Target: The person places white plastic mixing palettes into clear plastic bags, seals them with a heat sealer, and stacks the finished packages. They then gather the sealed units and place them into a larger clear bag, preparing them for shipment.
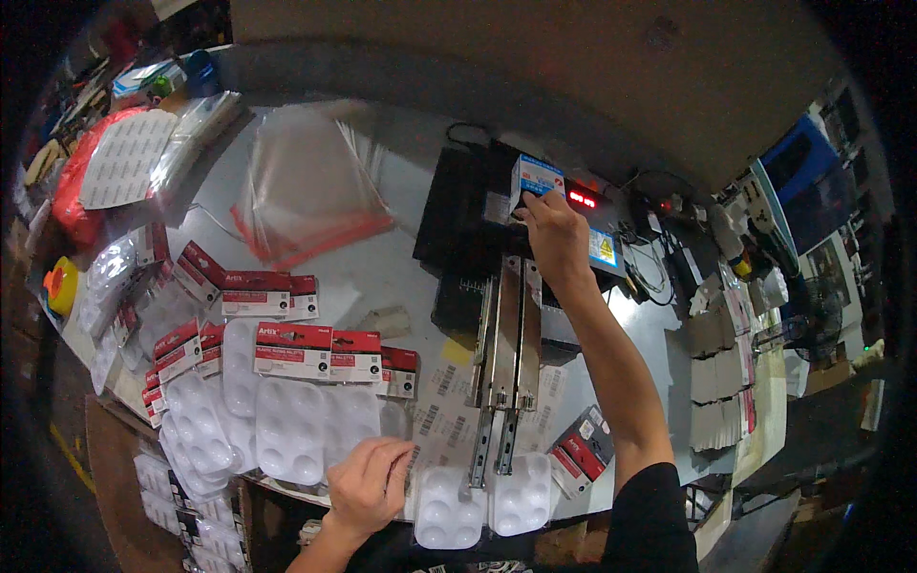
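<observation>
My right hand (pixel 556 224) reaches out over a black machine (pixel 447 205) with a red lit display. Its fingers are curled together beside a blue-and-white printed panel (pixel 538 176); whatever they hold, if anything, is hidden. Metal rails (pixel 509 334) run from the machine toward me. My left hand (pixel 368 485) is closed near the table's front edge, fingers and thumb drawn together, their contents not visible. It is beside white plastic paint palettes (pixel 289 435) with red-and-white header cards (pixel 291 350). Two more palettes (pixel 448 511) lie at the near ends of the rails.
Clear plastic bags (pixel 308 177) with red edges lie at the back left. A barcode label sheet (pixel 444 411) is left of the rails. A red-and-black card (pixel 583 451) lies to their right. Card stacks (pixel 716 392) stand farther right, near loose cables (pixel 650 272).
</observation>
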Demonstrator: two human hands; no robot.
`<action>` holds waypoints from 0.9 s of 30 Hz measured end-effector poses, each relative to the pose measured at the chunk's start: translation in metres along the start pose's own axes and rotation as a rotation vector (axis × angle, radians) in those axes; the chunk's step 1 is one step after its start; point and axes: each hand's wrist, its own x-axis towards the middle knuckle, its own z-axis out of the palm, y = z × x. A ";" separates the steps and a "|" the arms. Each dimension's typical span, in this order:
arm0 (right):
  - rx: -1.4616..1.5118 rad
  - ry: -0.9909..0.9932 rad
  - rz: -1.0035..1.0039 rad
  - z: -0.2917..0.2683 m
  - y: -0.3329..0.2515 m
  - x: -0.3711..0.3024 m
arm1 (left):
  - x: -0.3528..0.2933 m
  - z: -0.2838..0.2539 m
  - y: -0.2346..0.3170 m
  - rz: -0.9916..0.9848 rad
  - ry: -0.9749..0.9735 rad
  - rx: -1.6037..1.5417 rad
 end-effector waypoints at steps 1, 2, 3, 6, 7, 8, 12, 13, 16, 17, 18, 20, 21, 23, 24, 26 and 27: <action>-0.024 0.027 -0.028 0.001 0.001 0.001 | 0.000 0.000 0.000 0.015 0.007 0.005; -0.043 0.037 -0.051 0.002 0.001 0.001 | 0.000 -0.001 0.000 0.018 0.015 0.010; -0.060 0.049 -0.075 0.002 0.001 0.000 | 0.000 -0.002 0.000 0.027 0.019 0.018; -0.104 0.094 -0.190 -0.005 0.002 -0.006 | -0.001 -0.007 0.001 0.033 0.033 0.034; -0.101 0.116 -0.225 -0.009 0.004 -0.009 | -0.001 -0.009 0.002 0.036 0.042 0.037; -0.097 0.148 -0.272 -0.013 0.005 -0.013 | -0.001 -0.010 0.002 0.028 0.039 0.037; 0.097 0.275 -0.228 -0.024 0.011 -0.028 | 0.006 -0.009 0.009 0.082 0.063 0.035; 0.151 0.284 -0.164 -0.026 0.012 -0.030 | 0.010 -0.007 0.012 0.090 0.062 0.016; 0.227 0.260 -0.117 -0.028 0.014 -0.032 | 0.018 0.004 0.021 0.106 0.033 -0.050; 0.227 0.261 -0.113 -0.028 0.013 -0.032 | 0.021 0.007 0.024 0.067 -0.018 -0.063; 0.253 0.290 -0.100 -0.028 0.012 -0.032 | 0.026 0.011 0.026 0.111 0.020 -0.086; 0.310 0.335 -0.069 -0.031 0.009 -0.032 | 0.042 0.017 0.028 0.108 0.012 -0.109; 0.334 0.375 -0.020 -0.033 0.008 -0.032 | 0.058 0.023 0.026 0.125 0.073 -0.164; 0.409 0.379 0.097 -0.039 0.004 -0.034 | 0.101 0.039 0.020 0.100 0.140 -0.126; 0.449 0.388 0.154 -0.044 0.002 -0.035 | 0.127 0.051 0.017 0.102 0.134 -0.151; 0.570 0.355 0.269 -0.058 -0.002 -0.042 | 0.178 0.077 0.014 0.051 0.132 -0.129; 0.628 0.336 0.328 -0.067 -0.004 -0.048 | 0.199 0.089 0.012 0.001 0.117 -0.071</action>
